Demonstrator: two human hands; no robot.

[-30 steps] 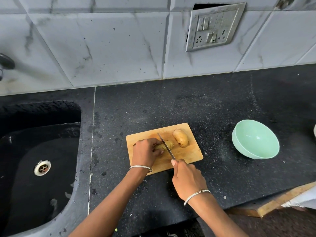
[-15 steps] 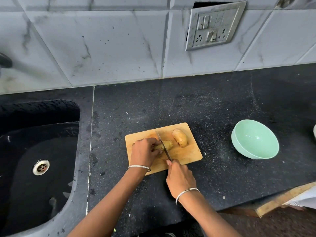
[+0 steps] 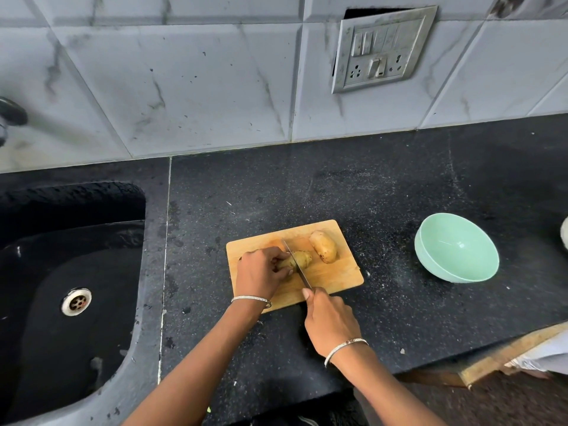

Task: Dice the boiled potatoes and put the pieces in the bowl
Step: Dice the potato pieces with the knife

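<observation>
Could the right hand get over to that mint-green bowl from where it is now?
Probably yes. Only bare black stone counter lies between the right hand and the mint-green round bowl, though the hand grips a steel knife.

A home kitchen: black granite counter (image 3: 368, 192), black sink (image 3: 61, 302) with steel drain, marbled wall tiles (image 3: 184, 72), wall switchboard (image 3: 381, 50).

Your right hand (image 3: 332, 321) slid a little to the left with the knife (image 3: 297, 263), toward your left hand (image 3: 261, 273), and then came partly back. The blade now crosses the potato (image 3: 304, 258) slightly nearer to your left fingers than one second ago.
</observation>
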